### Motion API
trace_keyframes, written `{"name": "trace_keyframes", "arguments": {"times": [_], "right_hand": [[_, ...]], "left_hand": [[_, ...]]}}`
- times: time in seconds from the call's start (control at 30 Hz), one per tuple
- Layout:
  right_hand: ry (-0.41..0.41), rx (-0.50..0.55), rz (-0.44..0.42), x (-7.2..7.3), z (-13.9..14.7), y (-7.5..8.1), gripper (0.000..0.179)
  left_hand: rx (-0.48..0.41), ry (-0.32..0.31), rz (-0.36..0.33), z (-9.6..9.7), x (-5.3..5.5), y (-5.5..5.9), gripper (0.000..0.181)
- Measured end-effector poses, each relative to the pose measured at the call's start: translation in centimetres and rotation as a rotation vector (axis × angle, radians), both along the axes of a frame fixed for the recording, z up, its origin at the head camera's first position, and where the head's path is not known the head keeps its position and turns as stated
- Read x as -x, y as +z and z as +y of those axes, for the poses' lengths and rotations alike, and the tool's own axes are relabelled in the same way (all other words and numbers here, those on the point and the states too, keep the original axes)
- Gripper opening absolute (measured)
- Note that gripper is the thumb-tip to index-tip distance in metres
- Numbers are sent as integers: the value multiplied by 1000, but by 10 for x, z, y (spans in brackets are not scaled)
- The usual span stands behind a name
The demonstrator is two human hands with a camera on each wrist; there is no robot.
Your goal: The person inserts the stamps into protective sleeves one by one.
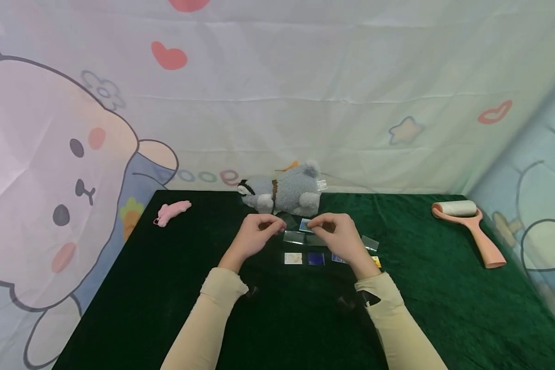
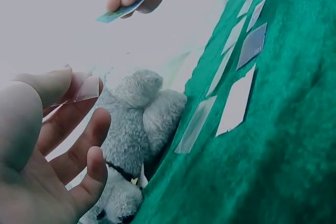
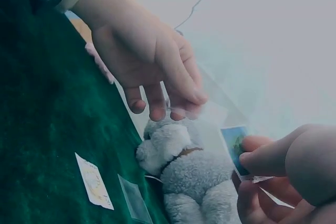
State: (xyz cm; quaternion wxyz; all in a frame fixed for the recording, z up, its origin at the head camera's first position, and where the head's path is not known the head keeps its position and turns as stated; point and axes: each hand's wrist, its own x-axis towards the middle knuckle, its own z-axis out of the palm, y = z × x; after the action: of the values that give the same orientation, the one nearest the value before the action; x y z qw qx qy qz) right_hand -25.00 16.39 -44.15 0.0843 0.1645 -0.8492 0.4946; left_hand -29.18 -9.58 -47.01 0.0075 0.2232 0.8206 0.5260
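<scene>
Between thumb and fingertips, my left hand [image 1: 257, 235] pinches a small clear plastic sleeve [image 2: 86, 88]. My right hand [image 1: 339, 236] pinches a little card [image 3: 234, 145] with a blue and green picture. Card and sleeve are held up above the table, apart from each other. Below the hands lies a row of clear sleeves, among them one on the left [image 1: 294, 237] and one on the right [image 1: 370, 243]. Nearer me is a row of cards: a pale one [image 1: 293, 258], a dark blue one [image 1: 316, 259], a bluish one [image 1: 338, 259] and a yellow one [image 1: 376, 261], partly hidden by my right arm.
A grey plush toy [image 1: 289, 191] lies behind the hands at the table's back edge. To the left is a pink soft toy [image 1: 172, 211]; at the far right, a lint roller [image 1: 478, 226] with an orange handle. Dark green cloth [image 1: 120, 308] covers the table.
</scene>
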Motion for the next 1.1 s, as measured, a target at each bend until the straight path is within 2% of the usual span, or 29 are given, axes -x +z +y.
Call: {"name": "trace_keyframes", "arguments": {"times": [0.17,0.37,0.6,0.87,1.1], "right_hand": [[-18,30,11,-2,3,2,15],[-90,43,101,-4,4,7,12],[-85,26,157,-6,-2,9,9],[-66,-2,175,-9,-6,7,9],[-91,-15,208,-8,-10,7,8]], "left_hand": [[-18,-13,16,4,-2,-2,21],[-33,-27,34,7,-2,-2,18],[-36,-4,39,5,-5,0,17],[-21,-15,45,4,-6,2,19],[-33,11,48,2,-7,3,16]]}}
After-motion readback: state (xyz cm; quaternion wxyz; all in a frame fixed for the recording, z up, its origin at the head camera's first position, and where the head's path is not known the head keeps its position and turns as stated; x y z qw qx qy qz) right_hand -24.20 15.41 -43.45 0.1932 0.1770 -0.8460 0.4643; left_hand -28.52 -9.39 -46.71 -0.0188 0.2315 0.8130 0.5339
